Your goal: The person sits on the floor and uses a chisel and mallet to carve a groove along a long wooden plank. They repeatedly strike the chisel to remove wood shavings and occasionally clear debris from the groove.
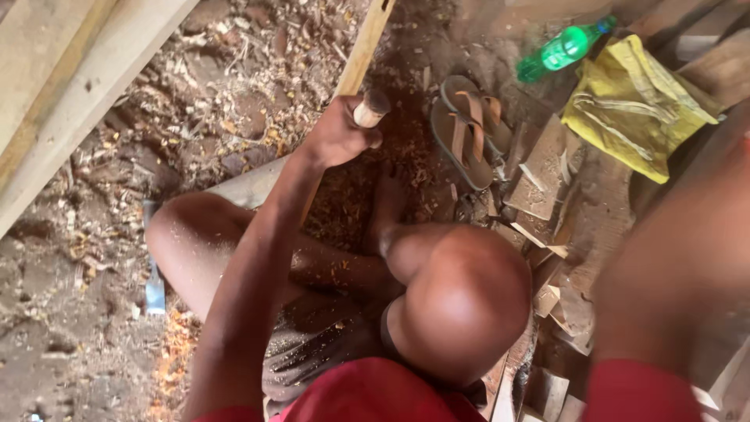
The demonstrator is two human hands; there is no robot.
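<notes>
Gripping a wooden handle in a closed left hand beside the sandals, right hand's grip impossible to tell, green bottle lying beyond the sandals

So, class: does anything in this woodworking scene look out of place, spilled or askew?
Yes. A green plastic bottle lies on its side on the dirt beside a crumpled yellow bag. Wood shavings are strewn over the ground. The left hand grips a wooden handle; the right arm is a blur.
</notes>
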